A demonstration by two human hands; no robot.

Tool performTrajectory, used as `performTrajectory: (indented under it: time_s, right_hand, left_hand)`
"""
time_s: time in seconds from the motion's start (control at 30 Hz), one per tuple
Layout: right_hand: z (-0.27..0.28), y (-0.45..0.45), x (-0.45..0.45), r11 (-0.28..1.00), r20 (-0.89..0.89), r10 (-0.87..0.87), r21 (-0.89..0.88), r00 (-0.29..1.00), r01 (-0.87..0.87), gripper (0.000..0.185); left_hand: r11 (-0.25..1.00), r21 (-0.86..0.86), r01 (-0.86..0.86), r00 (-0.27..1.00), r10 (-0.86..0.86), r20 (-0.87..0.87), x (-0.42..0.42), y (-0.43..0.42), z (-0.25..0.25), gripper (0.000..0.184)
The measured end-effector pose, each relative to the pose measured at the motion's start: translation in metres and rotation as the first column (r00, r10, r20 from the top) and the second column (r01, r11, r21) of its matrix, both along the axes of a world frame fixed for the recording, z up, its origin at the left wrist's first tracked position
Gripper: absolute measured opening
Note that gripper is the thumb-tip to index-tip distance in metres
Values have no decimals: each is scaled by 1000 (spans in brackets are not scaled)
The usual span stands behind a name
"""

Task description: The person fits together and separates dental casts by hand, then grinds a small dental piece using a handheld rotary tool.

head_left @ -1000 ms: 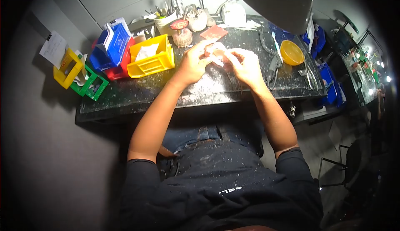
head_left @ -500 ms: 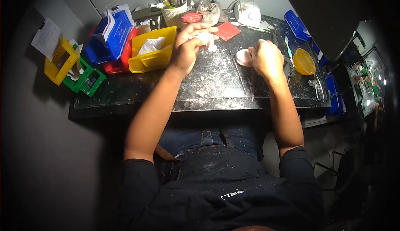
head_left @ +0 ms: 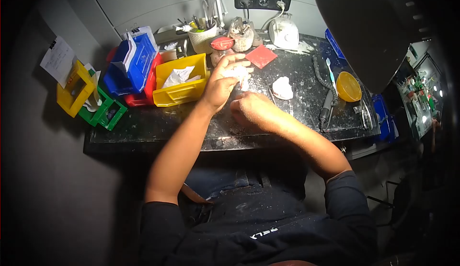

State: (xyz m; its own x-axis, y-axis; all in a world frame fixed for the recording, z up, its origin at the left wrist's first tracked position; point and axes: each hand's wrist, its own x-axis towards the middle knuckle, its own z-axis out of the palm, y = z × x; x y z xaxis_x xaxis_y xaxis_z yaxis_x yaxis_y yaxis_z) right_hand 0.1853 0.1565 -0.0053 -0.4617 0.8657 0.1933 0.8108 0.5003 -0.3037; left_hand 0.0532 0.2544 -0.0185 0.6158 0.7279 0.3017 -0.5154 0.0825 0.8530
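My left hand (head_left: 223,84) is closed on a small whitish piece (head_left: 241,75), with some fingers stretched out above it. Close below that piece is my right hand (head_left: 251,110), its fingers curled under and mostly hidden; what it holds, if anything, does not show. A pale plaster-like piece (head_left: 282,88) lies on the black bench to the right of my hands. Behind them a flat red sheet (head_left: 261,56) rests on the bench, beside a red oval object (head_left: 222,43).
Yellow bin (head_left: 180,95) with white paper, blue bin (head_left: 132,69) and green bin (head_left: 111,115) stand left. A handpiece (head_left: 327,109), toothbrush (head_left: 330,69) and yellow bowl (head_left: 349,86) lie right. A dark lamp head (head_left: 359,31) overhangs the right side; a pen cup (head_left: 202,40) stands behind.
My hands have parted from the piece they held together. The pale plaster-like piece now lies released on the bench, and my right hand has moved left, close to my left hand.
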Motion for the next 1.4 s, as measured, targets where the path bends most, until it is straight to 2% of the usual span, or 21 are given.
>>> performTrajectory:
  time_s: [0.07, 0.13, 0.17, 0.23, 0.3, 0.37, 0.4, 0.43, 0.47, 0.5, 0.53, 0.57, 0.67, 0.77, 0.83, 1.03, 1.13, 1.2, 1.27, 1.37, 1.4]
  right_hand:
    - [-3, -1, 3, 998, 6, 37, 59, 999, -37, 9]
    - [-4, -3, 7, 979, 142, 75, 177, 987, -100, 14]
    - [-5, -4, 9, 981, 137, 72, 171, 988, -95, 14]
    - [-9, -2, 17, 937, 183, 134, 297, 974, -184, 15]
    - [5, -5, 29, 949, -15, 222, 231, 975, -212, 14]
    - [25, -7, 47, 975, -277, 163, 190, 947, -112, 15]
    - [31, -3, 56, 951, -297, 114, 308, 948, -18, 14]
    - [35, 0, 64, 907, -323, 68, 414, 944, 77, 14]
    - [38, 4, 71, 916, -366, -17, 367, 931, 161, 12]
    - [32, 9, 74, 902, -429, -16, 384, 903, 198, 16]
    - [26, 11, 75, 903, -406, 13, 397, 914, 164, 16]
    - [21, 12, 76, 903, -381, 41, 410, 924, 129, 16]
    - [13, 10, 69, 892, -351, 51, 438, 935, 116, 19]
    - [10, 9, 65, 899, -362, 54, 424, 931, 113, 20]
    - [9, 10, 65, 906, -380, 70, 412, 922, 101, 20]
    - [4, 10, 65, 893, -436, 45, 421, 899, 159, 15]
    - [6, 10, 67, 895, -527, -194, 250, 828, 369, 15]
    - [7, 9, 69, 898, -554, -212, 214, 805, 384, 16]
    - [8, 8, 70, 909, -588, -247, 134, 770, 395, 18]
    - [6, 7, 69, 920, -615, -210, 137, 760, 366, 18]
    - [5, 7, 69, 920, -615, -210, 138, 760, 367, 18]
  left_hand:
    - [1000, -2, 16, 1000, -16, -12, 0, 3, -4, 56]
    - [999, -8, 37, 999, -37, 27, 0, 6, -6, 52]
    - [999, -15, 41, 999, -41, 23, 0, 6, -6, 52]
    - [998, -41, 47, 999, -46, 22, -1, 4, -4, 55]
    - [998, -69, 10, 1000, -9, 14, 0, 1, -5, 55]
    - [991, -58, 123, 989, -128, -78, -9, 12, -11, 51]
    - [967, -12, 254, 963, -254, -93, -12, 18, -16, 46]
    - [986, -29, 166, 972, -168, -163, -8, 8, -13, 43]
    - [974, -86, 209, 953, -223, -204, -9, 1, -7, 42]
    - [957, -143, 252, 928, -281, -243, -9, -4, -2, 41]
    - [954, -143, 265, 933, -291, -211, -6, -8, -2, 27]
    - [952, -143, 272, 930, -298, -215, -2, -11, -1, 27]
    - [995, -52, 80, 957, -92, -277, 6, -14, -5, 27]
    - [1000, -7, 13, 956, -14, -292, 7, -14, -10, 21]
    - [999, -40, 13, 957, -24, -290, 5, -14, -10, 19]
    - [997, 47, -56, 937, 69, -342, 6, -19, -10, 18]
    - [981, 157, -116, 919, 166, -357, 8, -20, -12, 19]
    - [958, 230, -169, 899, 246, -362, 11, -23, -18, 19]
    - [952, 278, -131, 896, 234, -377, 14, -18, -27, 20]
    - [912, 385, -144, 890, 290, -353, 17, -17, -34, 17]
    - [884, 448, -133, 847, 336, -412, 15, -15, -34, 17]
